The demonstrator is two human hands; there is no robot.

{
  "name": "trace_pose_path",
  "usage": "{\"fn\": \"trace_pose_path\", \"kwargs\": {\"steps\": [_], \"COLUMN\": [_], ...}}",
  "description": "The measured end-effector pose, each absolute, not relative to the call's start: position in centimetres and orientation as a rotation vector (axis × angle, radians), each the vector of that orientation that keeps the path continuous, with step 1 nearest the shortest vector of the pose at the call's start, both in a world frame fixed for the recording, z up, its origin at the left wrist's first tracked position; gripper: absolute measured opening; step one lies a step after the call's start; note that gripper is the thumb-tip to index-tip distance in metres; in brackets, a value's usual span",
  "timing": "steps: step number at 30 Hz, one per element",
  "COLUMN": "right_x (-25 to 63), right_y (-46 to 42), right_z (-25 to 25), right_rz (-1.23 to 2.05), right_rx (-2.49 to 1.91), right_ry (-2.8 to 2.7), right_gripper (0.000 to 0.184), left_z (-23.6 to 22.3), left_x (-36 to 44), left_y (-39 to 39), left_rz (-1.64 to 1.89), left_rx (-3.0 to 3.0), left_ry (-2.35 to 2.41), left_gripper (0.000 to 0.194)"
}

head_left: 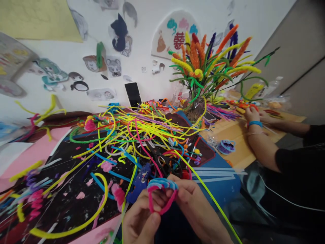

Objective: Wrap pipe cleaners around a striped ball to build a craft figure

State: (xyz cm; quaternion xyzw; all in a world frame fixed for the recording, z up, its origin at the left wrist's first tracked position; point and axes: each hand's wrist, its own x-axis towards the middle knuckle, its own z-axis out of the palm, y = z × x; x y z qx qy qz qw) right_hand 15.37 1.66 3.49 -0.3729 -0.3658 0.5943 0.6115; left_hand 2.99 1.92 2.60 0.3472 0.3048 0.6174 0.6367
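Observation:
Both my hands are low in the middle of the view, pinching a pink and blue pipe-cleaner loop [162,193]. My left hand [141,220] is closed on the loop's left side with the thumb up. My right hand [195,206] is closed on its right side, fingers curled over the blue fuzzy top. A long yellow-green pipe cleaner [215,203] runs past my right hand. Black scissors [162,161] and a blue glue gun [141,181] lie on the mat just beyond my fingers.
A heap of loose yellow, pink and blue pipe cleaners [142,125] covers the dark mat [76,196]. A vase of pipe-cleaner flowers [203,67] and a phone [133,94] stand at the back. Another person's arms [256,135] rest on the wooden table at right, near a purple basket [226,146].

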Motion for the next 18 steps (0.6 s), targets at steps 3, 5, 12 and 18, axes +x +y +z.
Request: {"fn": "trace_pose_path", "kwargs": {"steps": [3,5,12,18], "right_x": [14.7,14.4,13.8,13.8], "right_y": [1.6,1.6,1.7,1.6], "right_z": [3.9,4.1,4.1,4.6], "right_rz": [1.459,1.487,1.658,1.692], "right_rx": [-0.821,-0.813,-0.687,-0.612], "right_ry": [-0.709,-0.626,-0.424,-0.653], "right_gripper": [0.03,0.025,0.024,0.032], "left_z": [2.3,2.0,1.5,0.1], "left_x": [2.9,2.8,2.7,2.5], "left_y": [2.1,2.2,1.6,2.8], "left_rz": [1.404,1.403,1.53,1.579], "left_rx": [0.843,0.852,0.881,0.954], "left_ry": [0.762,0.771,0.731,0.504], "left_gripper": [0.016,0.017,0.023,0.016]}}
